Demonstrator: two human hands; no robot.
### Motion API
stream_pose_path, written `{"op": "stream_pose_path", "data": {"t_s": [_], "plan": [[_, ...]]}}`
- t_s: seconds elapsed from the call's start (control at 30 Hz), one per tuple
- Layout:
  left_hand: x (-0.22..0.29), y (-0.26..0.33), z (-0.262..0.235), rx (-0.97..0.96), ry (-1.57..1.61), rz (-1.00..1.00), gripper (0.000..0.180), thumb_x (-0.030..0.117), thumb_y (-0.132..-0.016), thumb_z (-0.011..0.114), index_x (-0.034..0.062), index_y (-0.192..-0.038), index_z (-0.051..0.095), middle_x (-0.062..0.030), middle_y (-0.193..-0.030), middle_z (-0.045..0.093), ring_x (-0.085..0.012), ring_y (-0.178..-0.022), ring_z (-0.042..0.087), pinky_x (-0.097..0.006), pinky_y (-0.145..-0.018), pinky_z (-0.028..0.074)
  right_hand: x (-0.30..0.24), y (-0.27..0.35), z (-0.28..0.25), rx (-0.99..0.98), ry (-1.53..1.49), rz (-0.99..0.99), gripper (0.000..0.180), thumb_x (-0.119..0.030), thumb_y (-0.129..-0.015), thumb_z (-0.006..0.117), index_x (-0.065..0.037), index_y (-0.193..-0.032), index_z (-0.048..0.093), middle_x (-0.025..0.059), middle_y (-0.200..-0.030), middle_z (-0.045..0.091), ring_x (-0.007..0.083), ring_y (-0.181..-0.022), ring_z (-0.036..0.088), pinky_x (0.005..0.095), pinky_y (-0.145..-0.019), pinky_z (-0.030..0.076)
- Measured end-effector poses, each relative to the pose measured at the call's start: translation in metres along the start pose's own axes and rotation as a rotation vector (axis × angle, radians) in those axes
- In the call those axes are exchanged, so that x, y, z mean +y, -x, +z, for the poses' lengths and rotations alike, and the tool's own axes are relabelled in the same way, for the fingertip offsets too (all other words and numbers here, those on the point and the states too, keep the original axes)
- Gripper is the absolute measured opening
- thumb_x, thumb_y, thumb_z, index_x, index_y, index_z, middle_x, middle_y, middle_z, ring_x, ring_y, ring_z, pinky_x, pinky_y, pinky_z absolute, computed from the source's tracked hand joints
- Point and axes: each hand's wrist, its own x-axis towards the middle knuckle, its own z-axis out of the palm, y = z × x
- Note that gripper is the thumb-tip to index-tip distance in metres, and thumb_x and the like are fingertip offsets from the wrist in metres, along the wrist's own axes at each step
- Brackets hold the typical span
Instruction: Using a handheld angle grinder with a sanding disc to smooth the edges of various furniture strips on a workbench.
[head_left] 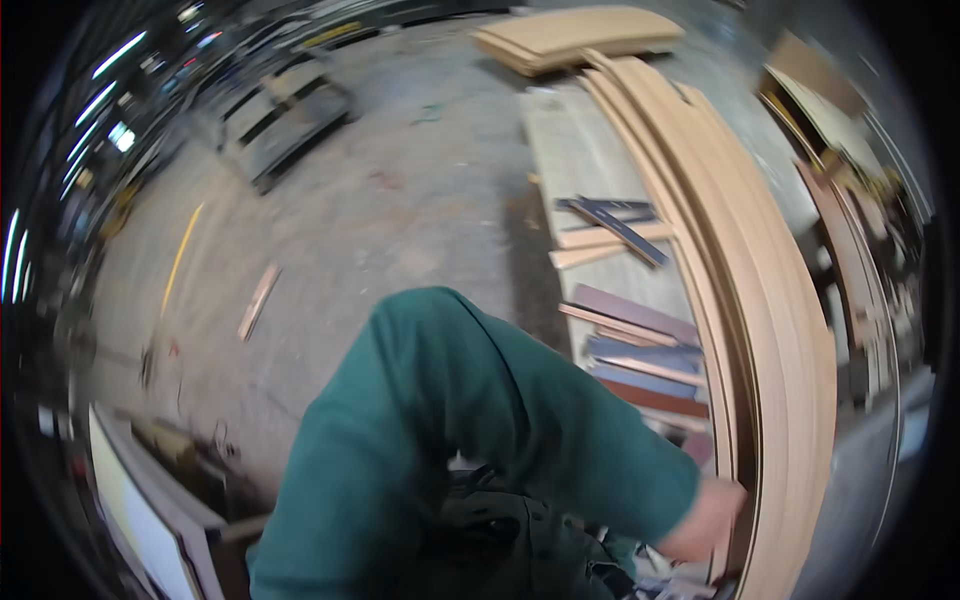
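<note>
My left arm, in a green sleeve, bends at the elbow across the middle of the view. At the lower right, my left hand (703, 518) is closed at the near edge of a long pale wooden board (712, 400), its fingers partly hidden and blurred. Just right of that hand, a stack of long, curved-looking wooden panels (780, 340) runs away from me, with a dark gap between its layers. My right hand does not show.
Left of the panels, dark and bare wood strips (620, 232) and coloured offcuts (640, 350) lie on a pale surface (570, 130). More panels (580, 38) are stacked at the far end. A low cart (285, 115) and a loose strip (260, 302) are on the floor.
</note>
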Motion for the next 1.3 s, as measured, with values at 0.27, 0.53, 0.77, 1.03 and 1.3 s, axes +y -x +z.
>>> {"op": "stream_pose_path", "data": {"t_s": [0.27, 0.53, 0.77, 1.03, 1.3], "plan": [[0.093, 0.295, 0.158, -0.496, 0.509, -1.234, 0.048, 0.037, -0.076, 0.065, 0.0195, -0.120, 0.056, -0.0128, -0.106, 0.061, -0.0374, -0.093, 0.061, -0.051, -0.077, 0.047, -0.041, 0.007, -0.017, -1.203, -1.446, 0.783, 0.047, -0.029, -0.091, 0.059, 0.001, -0.126, 0.054, 0.0145, -0.120, 0.059, 0.0217, -0.111, 0.054, 0.0319, -0.095, 0.040], [0.255, 0.424, 0.343, 0.019, 1.040, -1.685, 0.045, 0.045, -0.093, 0.039, 0.0129, -0.119, 0.058, -0.0157, -0.122, 0.057, -0.0326, -0.113, 0.053, -0.044, -0.095, 0.040, -0.129, -0.092, -0.112, -1.660, -1.435, -0.434, 0.076, -0.055, -0.094, 0.044, 0.000, -0.144, 0.028, 0.0195, -0.141, 0.043, 0.0327, -0.130, 0.041, 0.0453, -0.110, 0.028], [0.246, 0.444, 0.323, -0.014, 1.038, -1.807, 0.039, 0.042, -0.088, 0.054, 0.0092, -0.107, 0.063, -0.0153, -0.099, 0.063, -0.0331, -0.094, 0.061, -0.043, -0.080, 0.047, -0.172, -0.091, -0.147, -1.742, -0.989, -0.987, 0.073, -0.055, -0.096, 0.038, -0.002, -0.145, 0.027, 0.0183, -0.143, 0.040, 0.0316, -0.132, 0.038, 0.0446, -0.112, 0.026], [0.240, 0.483, 0.244, 0.571, 1.128, -1.796, 0.051, 0.028, -0.086, 0.063, -0.0004, -0.127, 0.052, -0.0195, -0.118, 0.061, -0.0275, -0.105, 0.062, -0.040, -0.088, 0.049, -0.200, -0.071, -0.161, -1.088, -0.987, -0.349, 0.027, -0.021, -0.090, 0.064, 0.001, -0.106, 0.066, 0.0094, -0.108, 0.066, 0.0165, -0.100, 0.060, 0.0314, -0.089, 0.046], [0.098, 0.413, 0.183, 0.275, 0.862, -1.458, 0.053, 0.026, -0.086, 0.064, 0.0032, -0.132, 0.048, -0.0193, -0.127, 0.052, -0.0352, -0.119, 0.049, -0.039, -0.101, 0.039, -0.096, -0.002, -0.106, -0.337, -0.465, 0.332, 0.035, -0.030, -0.081, 0.069, 0.001, -0.098, 0.065, 0.0183, -0.088, 0.065, 0.0306, -0.084, 0.065, 0.0373, -0.077, 0.051]]}}
